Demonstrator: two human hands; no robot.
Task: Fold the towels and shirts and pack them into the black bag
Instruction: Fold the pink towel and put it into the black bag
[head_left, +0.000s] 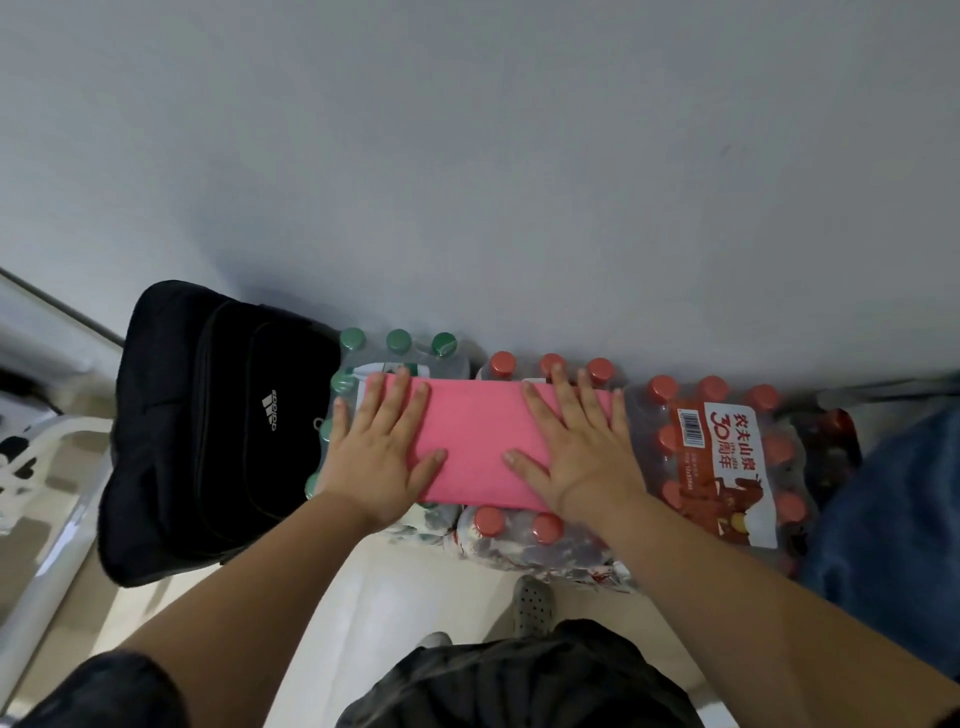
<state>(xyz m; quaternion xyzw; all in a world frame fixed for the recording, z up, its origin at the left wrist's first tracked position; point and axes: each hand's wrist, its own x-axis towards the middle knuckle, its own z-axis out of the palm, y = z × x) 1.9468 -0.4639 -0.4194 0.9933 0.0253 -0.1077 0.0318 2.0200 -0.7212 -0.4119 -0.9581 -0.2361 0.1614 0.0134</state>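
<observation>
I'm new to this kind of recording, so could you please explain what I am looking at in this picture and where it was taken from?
There is no machine here. A person wears one wide-angle camera on the head, so the picture looks forward and down at their own arms. The left hand and the right hand lie flat, fingers straight, on a folded pink towel. They press it, and neither grips anything. The towel rests on shrink-wrapped water bottles: a green-capped pack on the left and red-capped packs on the right, standing against a grey wall. Left of them stands the black bag. I cannot tell whether it is open. Some blue fabric shows at the right edge.
</observation>
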